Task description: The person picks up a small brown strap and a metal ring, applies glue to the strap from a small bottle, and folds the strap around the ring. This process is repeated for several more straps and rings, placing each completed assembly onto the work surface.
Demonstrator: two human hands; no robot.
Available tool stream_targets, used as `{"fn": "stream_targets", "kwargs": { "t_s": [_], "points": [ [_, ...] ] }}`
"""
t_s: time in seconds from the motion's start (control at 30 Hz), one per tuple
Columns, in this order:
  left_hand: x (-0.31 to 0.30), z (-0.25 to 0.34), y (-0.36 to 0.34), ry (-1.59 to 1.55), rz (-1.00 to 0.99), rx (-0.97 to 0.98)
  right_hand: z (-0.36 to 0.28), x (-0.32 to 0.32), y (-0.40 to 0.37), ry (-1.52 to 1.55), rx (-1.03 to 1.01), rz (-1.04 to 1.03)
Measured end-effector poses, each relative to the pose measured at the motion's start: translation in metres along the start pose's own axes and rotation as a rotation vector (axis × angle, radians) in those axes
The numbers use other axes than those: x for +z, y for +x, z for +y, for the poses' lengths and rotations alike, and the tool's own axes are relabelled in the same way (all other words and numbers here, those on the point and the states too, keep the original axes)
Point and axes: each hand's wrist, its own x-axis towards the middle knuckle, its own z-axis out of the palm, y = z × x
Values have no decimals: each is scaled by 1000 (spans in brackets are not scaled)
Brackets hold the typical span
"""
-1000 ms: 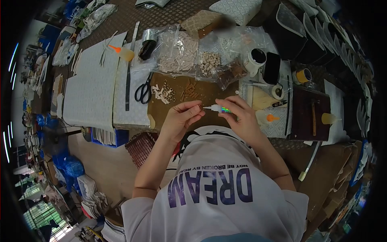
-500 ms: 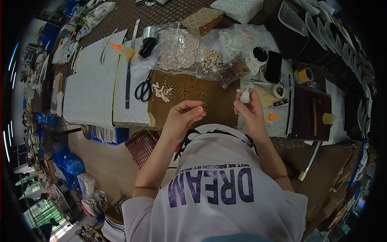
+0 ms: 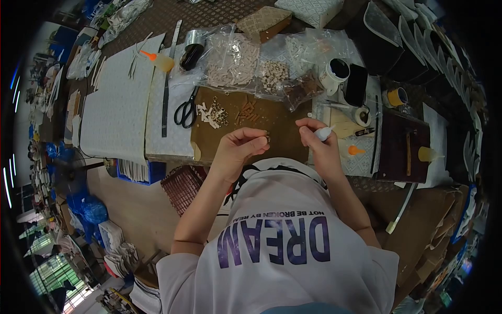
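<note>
My left hand (image 3: 243, 149) is closed in a pinch, thumb against fingers, over the brown mat (image 3: 285, 141). At its fingertips is a small dark, brassy piece (image 3: 268, 137), too small to make out fully. To the right, my right hand (image 3: 320, 152) holds a small white squeeze bottle (image 3: 323, 134), its pale nozzle pointing up and right. Thumb and forefinger of that hand reach toward the left hand, apart from it. Beyond the hands lie brown leather strips (image 3: 248, 112), small gold-coloured rings (image 3: 221, 116) and white strips (image 3: 209, 116).
Black scissors (image 3: 186, 114) lie left of the mat. Behind it are plastic bags of small pieces (image 3: 232, 65), a white jar (image 3: 333, 76) and a phone (image 3: 355, 85). A hammer (image 3: 408, 152) rests on a dark board at right. An orange-tipped bottle (image 3: 163, 63) lies at left.
My right hand has turned: the white bottle has swung lower and to the right in it, and its thumb and forefinger now extend leftward. My left hand keeps its pinch, barely shifted.
</note>
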Motion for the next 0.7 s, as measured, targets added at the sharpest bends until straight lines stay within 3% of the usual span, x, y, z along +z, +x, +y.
{"fn": "stream_targets", "kwargs": {
  "t_s": [0.43, 0.5, 0.7],
  "points": [
    [-3, -4, 3, -40, -28, -19, 10, -2, 8, -77, -103, 25],
    [-7, -6, 4, -53, -20, -5, 17, -3, 15, -53, -28, 39],
    [-26, -20, 7, -94, 163, 85, 106, -2, 76, -383, -168, -49]
  ]
}}
